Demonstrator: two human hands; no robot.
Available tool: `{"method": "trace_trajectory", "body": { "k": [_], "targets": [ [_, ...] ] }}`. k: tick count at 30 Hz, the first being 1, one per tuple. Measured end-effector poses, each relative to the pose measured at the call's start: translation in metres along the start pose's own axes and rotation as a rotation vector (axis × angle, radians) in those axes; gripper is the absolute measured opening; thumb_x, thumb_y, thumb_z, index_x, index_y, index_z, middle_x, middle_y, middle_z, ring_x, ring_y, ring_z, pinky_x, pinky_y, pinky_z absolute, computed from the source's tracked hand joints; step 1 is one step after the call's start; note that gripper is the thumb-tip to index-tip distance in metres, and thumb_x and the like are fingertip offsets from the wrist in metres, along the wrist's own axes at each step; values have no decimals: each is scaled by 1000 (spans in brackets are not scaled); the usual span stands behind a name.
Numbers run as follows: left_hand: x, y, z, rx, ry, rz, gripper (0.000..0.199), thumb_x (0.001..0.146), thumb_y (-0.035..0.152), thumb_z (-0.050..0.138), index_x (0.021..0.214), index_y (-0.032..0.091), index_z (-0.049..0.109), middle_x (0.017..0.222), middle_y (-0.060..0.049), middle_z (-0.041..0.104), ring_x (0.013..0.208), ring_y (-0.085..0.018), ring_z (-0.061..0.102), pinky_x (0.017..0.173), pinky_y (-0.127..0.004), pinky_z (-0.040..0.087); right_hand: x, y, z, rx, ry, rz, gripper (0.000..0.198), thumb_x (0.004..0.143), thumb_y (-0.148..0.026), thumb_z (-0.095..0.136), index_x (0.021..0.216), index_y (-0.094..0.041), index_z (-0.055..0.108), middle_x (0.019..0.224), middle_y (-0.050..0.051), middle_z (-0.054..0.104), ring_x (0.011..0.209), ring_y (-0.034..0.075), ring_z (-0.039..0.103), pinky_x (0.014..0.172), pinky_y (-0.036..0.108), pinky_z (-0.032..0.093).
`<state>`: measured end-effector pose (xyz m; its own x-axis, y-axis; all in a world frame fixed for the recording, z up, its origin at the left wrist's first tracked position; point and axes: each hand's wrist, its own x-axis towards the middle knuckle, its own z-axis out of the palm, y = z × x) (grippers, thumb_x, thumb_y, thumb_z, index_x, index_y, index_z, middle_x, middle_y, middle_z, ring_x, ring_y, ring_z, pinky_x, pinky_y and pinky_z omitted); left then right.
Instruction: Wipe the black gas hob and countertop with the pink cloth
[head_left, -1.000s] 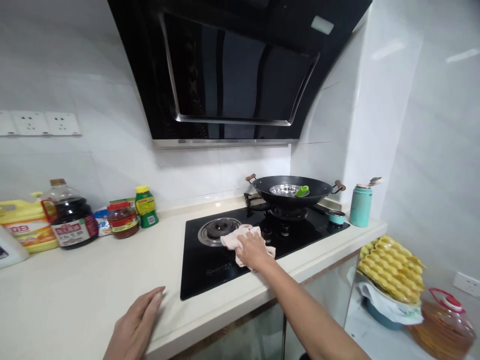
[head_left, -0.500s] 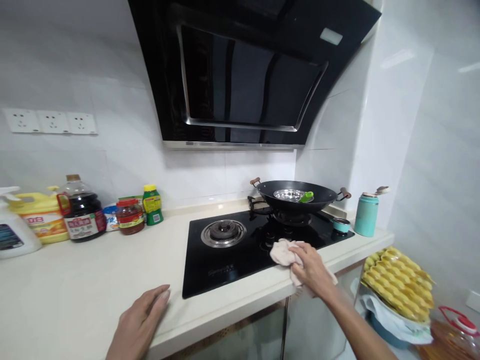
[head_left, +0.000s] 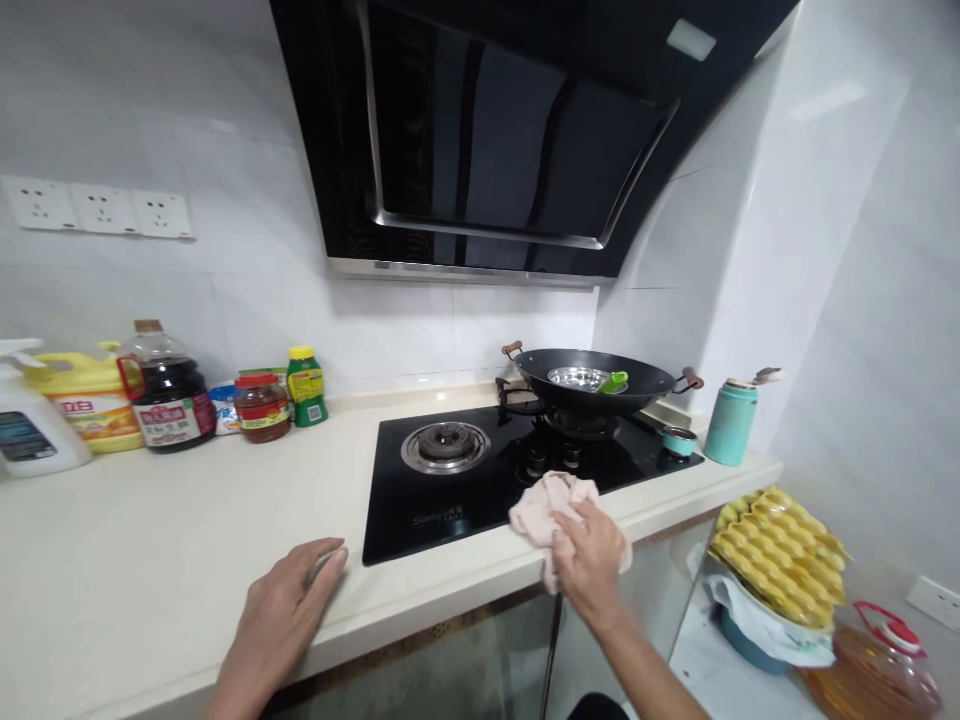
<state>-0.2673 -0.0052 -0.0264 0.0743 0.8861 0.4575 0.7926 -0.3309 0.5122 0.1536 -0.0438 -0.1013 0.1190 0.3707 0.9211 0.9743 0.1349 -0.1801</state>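
A pale pink cloth (head_left: 541, 508) is bunched under my right hand (head_left: 589, 560), whose fingers press it onto the front edge of the black gas hob (head_left: 409, 545). Part of the cloth hangs over the counter edge. My left hand (head_left: 289, 610) rests on the white counter (head_left: 187, 560), left of the hob's front corner, holding nothing, its fingers laid out. On the hob's left is a bare burner (head_left: 445, 446). A black wok (head_left: 637, 390) sits on the right burner, with a metal strainer (head_left: 577, 378) with a green handle inside it.
A teal canister (head_left: 731, 425) and a small teal-sided cup (head_left: 679, 442) stand right of the wok. Several bottles and jars, including a dark sauce bottle (head_left: 171, 395), line the wall at left. Low on the right are yellow egg trays (head_left: 780, 555) and an oil jug (head_left: 874, 670).
My right hand has moved left and slightly nearer along the hob's front edge, bringing the cloth with it. My left hand stays on the counter. The view has tipped down a little.
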Motion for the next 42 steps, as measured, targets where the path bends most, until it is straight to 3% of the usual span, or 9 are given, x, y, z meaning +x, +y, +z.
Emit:
{"method": "trace_trajectory", "body": {
  "k": [5,10,14,17,21,25,30,35,42],
  "targets": [
    [-5,19,6,-71,140,163,44,93,60,48,107,27,73,125,-7,70,119,-29,64,107,-48,50,-11,-102,14,163,56,-24,31,88,-30,57,118,-30,68,128,10,55,121,36,48,96,54,37],
    [-24,98,29,-60,-3,534,36,95,43,54,126,28,66,144,-9,58,133,-29,54,110,-47,48,-26,-140,15,409,-71,-37,47,96,-48,47,141,-38,51,145,8,48,135,40,41,103,62,34],
    [-29,143,47,73,-277,569,52,88,34,65,138,26,55,148,-12,53,135,-31,50,111,-48,45,-37,-107,0,785,-138,242,51,102,-50,30,149,-30,38,147,10,48,134,31,48,105,53,43],
    [-25,161,54,210,-369,453,53,82,28,67,133,19,58,136,-14,60,124,-31,56,106,-46,47,-29,-56,-18,764,-67,447,38,104,-38,35,137,-26,48,129,11,62,119,26,59,98,45,48],
    [-18,186,65,449,-420,395,58,71,33,75,124,13,62,124,-18,63,113,-37,58,100,-51,44,12,24,-32,443,-5,262,28,101,-36,42,115,-22,62,113,10,66,111,25,59,102,47,42],
    [-12,209,92,523,-453,492,78,64,42,83,134,18,56,138,-20,54,129,-45,44,105,-62,32,47,81,-20,159,-104,172,36,100,-39,37,99,-20,67,102,10,69,99,24,60,93,42,44],
    [-12,242,152,431,-438,665,95,68,48,81,150,31,35,155,-16,38,138,-51,30,106,-68,20,41,100,-1,65,-127,264,47,102,-40,28,91,-21,69,95,8,72,91,23,61,84,36,42],
    [-10,276,200,412,-336,727,79,82,43,72,150,27,36,145,-23,47,124,-46,47,97,-62,29,28,104,1,42,-114,326,53,101,-42,22,89,-19,68,92,9,72,87,22,63,78,32,42],
    [-16,261,189,372,-279,715,52,96,26,50,147,23,40,120,-20,61,104,-33,57,85,-50,38,26,107,3,-17,-106,358,52,98,-41,27,91,-16,72,94,11,74,86,21,64,75,30,41]
  ]
}}
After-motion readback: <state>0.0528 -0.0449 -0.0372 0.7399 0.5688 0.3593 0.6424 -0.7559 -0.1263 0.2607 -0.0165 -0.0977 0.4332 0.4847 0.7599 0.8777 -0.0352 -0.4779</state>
